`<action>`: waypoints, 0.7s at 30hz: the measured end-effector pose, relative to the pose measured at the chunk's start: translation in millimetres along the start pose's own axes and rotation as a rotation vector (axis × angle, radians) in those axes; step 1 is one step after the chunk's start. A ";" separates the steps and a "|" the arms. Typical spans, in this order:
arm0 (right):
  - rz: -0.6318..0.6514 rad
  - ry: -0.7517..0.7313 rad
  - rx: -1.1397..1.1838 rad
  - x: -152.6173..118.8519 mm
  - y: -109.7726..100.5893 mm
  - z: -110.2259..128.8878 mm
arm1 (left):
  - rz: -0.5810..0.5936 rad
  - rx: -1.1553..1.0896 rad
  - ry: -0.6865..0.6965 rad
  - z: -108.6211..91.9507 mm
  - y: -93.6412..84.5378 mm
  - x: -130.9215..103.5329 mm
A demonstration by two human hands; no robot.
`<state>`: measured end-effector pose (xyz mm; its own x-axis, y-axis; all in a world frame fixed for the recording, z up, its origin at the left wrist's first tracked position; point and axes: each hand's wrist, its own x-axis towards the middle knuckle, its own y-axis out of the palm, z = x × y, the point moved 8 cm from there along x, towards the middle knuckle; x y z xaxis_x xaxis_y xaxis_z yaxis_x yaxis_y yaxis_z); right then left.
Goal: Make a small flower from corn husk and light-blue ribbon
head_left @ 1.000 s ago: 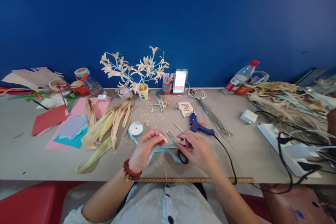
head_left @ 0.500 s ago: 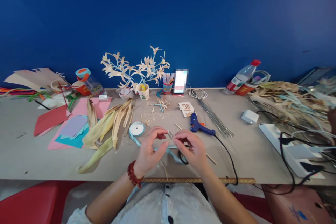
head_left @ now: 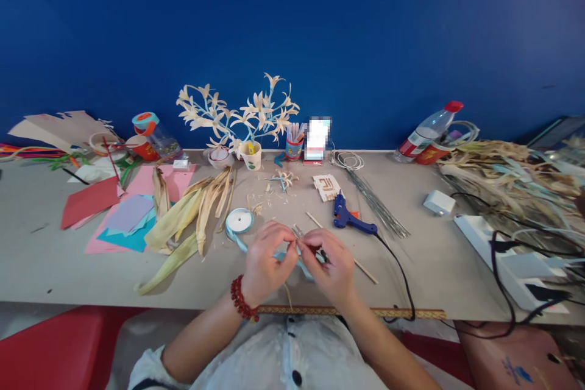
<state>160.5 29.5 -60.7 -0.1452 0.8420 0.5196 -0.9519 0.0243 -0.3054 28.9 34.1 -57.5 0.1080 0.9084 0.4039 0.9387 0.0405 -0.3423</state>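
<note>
Bare table [head_left: 457, 268] right of the glue gun [head_left: 350, 219]; husks [head_left: 192, 216] crowd left

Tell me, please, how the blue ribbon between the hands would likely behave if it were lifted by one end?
The blue ribbon is thin and curls loosely from its spool, so it would probably droop limply. It looks very light, and the spool might roll or drag along.
</note>
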 end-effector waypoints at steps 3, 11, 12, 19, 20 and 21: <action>-0.092 -0.028 0.008 -3.6 -7.4 1.3 | -0.046 0.055 -0.003 5.9 -6.3 0.1; -0.092 0.089 0.059 -1.5 -9.8 -4.6 | 0.049 0.000 0.010 -9.5 -5.5 5.3; -0.087 0.088 0.057 -1.5 -8.6 -3.7 | 0.071 0.018 0.029 -13.0 -2.3 5.8; -0.156 0.013 0.039 -4.3 -17.9 3.0 | -0.036 0.127 0.076 -5.9 -9.3 3.8; -0.169 0.016 0.040 -4.2 -20.1 2.6 | -0.066 0.130 0.069 -5.2 -13.0 3.3; -0.173 0.020 0.042 -3.9 -21.2 2.2 | -0.078 0.122 0.063 -5.9 -15.1 3.0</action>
<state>180.7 24.5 -54.5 0.0265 0.8377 0.5454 -0.9727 0.1474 -0.1792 17.0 33.8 -46.1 0.0599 0.8726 0.4848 0.8986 0.1643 -0.4068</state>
